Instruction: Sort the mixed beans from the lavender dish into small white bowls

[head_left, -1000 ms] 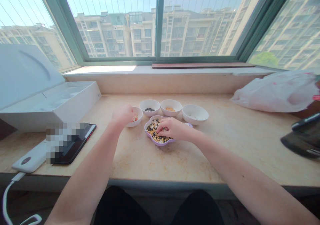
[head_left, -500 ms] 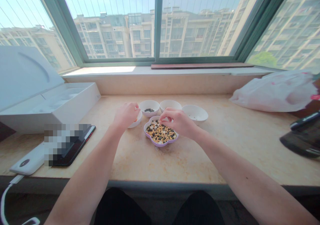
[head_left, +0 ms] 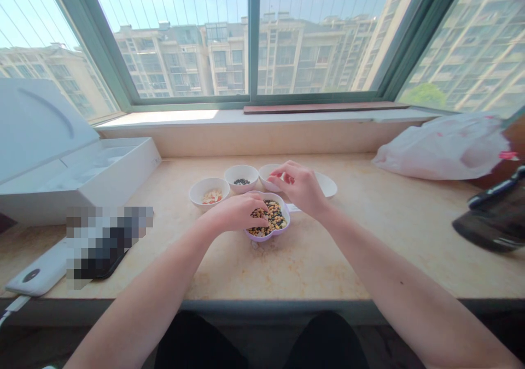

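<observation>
A lilac-rimmed, flower-shaped bowl point(head_left: 267, 238) holds mixed yellow, black and white beans or seeds. Over its left side hangs my left hand point(head_left: 238, 211), thumb and fingers apart, with nothing seen between them. My right hand point(head_left: 298, 186) is above the third white bowl point(head_left: 267, 173), its fingertips bent together; whatever they hold is too small to make out, and that bowl's contents are mostly covered. Pale and reddish pieces lie in the left white bowl point(head_left: 194, 195). Black beans sit in the white bowl point(head_left: 232, 173) beside it. Partly behind my right hand is another white bowl point(head_left: 328, 185).
An open white box point(head_left: 123, 161) stands at the left, with a phone point(head_left: 109, 268) and a white power bank with a cable point(head_left: 39, 273) nearer me. To the right are a white plastic bag point(head_left: 438, 147) and a dark see-through container point(head_left: 488, 227). The window ledge point(head_left: 184, 117) borders the back.
My left hand has gone from the left white bowl to the flower-shaped bowl, and its fingers have parted. My right hand has moved from the flower-shaped bowl up to the third white bowl.
</observation>
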Demonstrator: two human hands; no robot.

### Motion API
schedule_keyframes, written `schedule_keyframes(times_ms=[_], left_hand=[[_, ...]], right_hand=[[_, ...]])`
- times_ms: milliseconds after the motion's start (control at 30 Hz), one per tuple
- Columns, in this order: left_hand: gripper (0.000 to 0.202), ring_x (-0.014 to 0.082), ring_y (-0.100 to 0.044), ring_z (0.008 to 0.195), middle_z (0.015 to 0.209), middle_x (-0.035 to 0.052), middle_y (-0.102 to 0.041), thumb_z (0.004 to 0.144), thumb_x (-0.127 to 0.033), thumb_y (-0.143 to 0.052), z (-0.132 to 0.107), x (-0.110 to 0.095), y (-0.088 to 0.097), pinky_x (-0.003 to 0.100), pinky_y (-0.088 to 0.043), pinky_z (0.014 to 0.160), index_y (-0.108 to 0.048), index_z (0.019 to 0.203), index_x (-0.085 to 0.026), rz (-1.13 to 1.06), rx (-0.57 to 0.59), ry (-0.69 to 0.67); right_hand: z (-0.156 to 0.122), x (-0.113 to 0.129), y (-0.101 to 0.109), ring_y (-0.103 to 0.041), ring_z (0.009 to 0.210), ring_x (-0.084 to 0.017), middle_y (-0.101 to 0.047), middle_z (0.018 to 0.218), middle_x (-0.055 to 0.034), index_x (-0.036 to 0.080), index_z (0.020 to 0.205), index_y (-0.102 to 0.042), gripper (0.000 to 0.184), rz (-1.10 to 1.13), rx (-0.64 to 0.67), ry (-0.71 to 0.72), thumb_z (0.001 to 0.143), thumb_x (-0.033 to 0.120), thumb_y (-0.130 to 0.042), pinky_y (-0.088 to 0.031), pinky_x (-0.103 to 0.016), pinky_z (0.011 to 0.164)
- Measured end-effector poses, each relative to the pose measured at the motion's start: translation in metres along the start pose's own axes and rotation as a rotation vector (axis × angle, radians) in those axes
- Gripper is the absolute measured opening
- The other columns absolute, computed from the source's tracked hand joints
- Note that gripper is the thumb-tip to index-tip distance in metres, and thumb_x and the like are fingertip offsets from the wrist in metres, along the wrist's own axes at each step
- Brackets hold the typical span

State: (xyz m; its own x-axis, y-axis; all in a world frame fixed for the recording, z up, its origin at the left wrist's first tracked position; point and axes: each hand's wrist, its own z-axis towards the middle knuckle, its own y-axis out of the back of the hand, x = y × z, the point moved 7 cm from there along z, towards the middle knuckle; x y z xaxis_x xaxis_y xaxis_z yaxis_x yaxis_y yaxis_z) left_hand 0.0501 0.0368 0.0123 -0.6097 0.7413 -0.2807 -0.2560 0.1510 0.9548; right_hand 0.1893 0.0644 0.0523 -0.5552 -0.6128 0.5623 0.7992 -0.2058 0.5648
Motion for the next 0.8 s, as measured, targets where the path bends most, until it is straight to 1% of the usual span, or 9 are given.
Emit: schedule_keyframes(times_ms=[67, 133, 200, 300, 433, 533, 667, 800], left_hand=[[0.016, 0.0235, -0.067, 0.098, 0.105, 0.0064, -0.072, 0.088, -0.036, -0.072, 0.001, -0.004, -0.002, 0.032, -0.050, 0.083, -0.075, 0.091, -0.020, 0.004, 0.008, -0.027], [0.010, 0.0237, -0.067, 0.095, 0.099, 0.0063, -0.072, 0.087, -0.030, -0.072, 0.003, -0.006, -0.003, 0.033, -0.050, 0.081, -0.074, 0.088, -0.020, 0.014, 0.009, -0.043], [0.006, 0.0226, -0.067, 0.090, 0.095, 0.0061, -0.071, 0.087, -0.023, -0.069, 0.005, -0.007, -0.005, 0.032, -0.049, 0.076, -0.073, 0.084, -0.019, 0.026, 0.016, -0.046], [0.011, 0.0210, -0.066, 0.085, 0.091, 0.0059, -0.071, 0.088, -0.018, -0.064, 0.009, -0.007, -0.010, 0.030, -0.047, 0.071, -0.072, 0.080, -0.019, 0.036, 0.033, -0.050], [0.018, 0.0181, -0.064, 0.077, 0.085, 0.0043, -0.071, 0.088, -0.014, -0.059, 0.011, -0.006, -0.014, 0.029, -0.043, 0.065, -0.070, 0.074, -0.019, 0.039, 0.028, -0.037], [0.020, 0.0172, -0.062, 0.073, 0.082, 0.0036, -0.070, 0.088, -0.012, -0.058, 0.011, -0.006, -0.014, 0.029, -0.041, 0.063, -0.069, 0.072, -0.018, 0.034, 0.025, -0.037], [0.019, 0.0182, -0.063, 0.076, 0.083, 0.0036, -0.071, 0.087, -0.014, -0.061, 0.011, -0.008, -0.012, 0.030, -0.044, 0.068, -0.073, 0.074, -0.019, 0.019, 0.012, -0.051], [0.022, 0.0189, -0.065, 0.080, 0.086, 0.0035, -0.073, 0.092, -0.016, -0.060, 0.010, -0.008, -0.012, 0.030, -0.046, 0.074, -0.079, 0.081, -0.021, 0.023, 0.000, -0.073]], right_hand=[[0.003, -0.012, 0.000, -0.053, 0.067, -0.018, -0.068, 0.084, -0.0053, 0.022, 0.086, -0.076, 0.030, -0.022, -0.024, -0.043, 0.094, 0.048, -0.063, -0.043, -0.033, 0.069], [0.007, -0.024, -0.001, -0.056, 0.070, -0.019, -0.070, 0.086, -0.0066, 0.021, 0.081, -0.074, 0.033, -0.064, -0.032, -0.076, 0.095, 0.047, -0.061, -0.043, -0.034, 0.071], [0.010, -0.035, -0.002, -0.057, 0.070, -0.020, -0.071, 0.084, -0.0069, 0.021, 0.079, -0.073, 0.031, -0.112, -0.043, -0.123, 0.094, 0.045, -0.061, -0.044, -0.035, 0.072], [0.013, -0.046, -0.002, -0.058, 0.070, -0.020, -0.073, 0.087, -0.0074, 0.020, 0.082, -0.074, 0.024, -0.173, -0.043, -0.160, 0.093, 0.038, -0.063, -0.044, -0.036, 0.074], [0.017, -0.053, -0.003, -0.058, 0.073, -0.020, -0.074, 0.093, -0.0080, 0.019, 0.089, -0.076, 0.018, -0.198, -0.031, -0.142, 0.093, 0.031, -0.063, -0.045, -0.036, 0.076], [0.019, -0.055, -0.003, -0.057, 0.071, -0.019, -0.073, 0.092, -0.0073, 0.019, 0.089, -0.076, 0.015, -0.202, -0.034, -0.143, 0.092, 0.029, -0.065, -0.046, -0.036, 0.076], [0.019, -0.056, -0.003, -0.057, 0.070, -0.018, -0.072, 0.089, -0.0067, 0.019, 0.088, -0.076, 0.012, -0.217, -0.036, -0.154, 0.090, 0.027, -0.068, -0.046, -0.035, 0.075], [0.019, -0.058, -0.005, -0.060, 0.073, -0.019, -0.073, 0.091, -0.0070, 0.019, 0.088, -0.077, 0.012, -0.236, -0.034, -0.166, 0.091, 0.027, -0.068, -0.047, -0.035, 0.077]])
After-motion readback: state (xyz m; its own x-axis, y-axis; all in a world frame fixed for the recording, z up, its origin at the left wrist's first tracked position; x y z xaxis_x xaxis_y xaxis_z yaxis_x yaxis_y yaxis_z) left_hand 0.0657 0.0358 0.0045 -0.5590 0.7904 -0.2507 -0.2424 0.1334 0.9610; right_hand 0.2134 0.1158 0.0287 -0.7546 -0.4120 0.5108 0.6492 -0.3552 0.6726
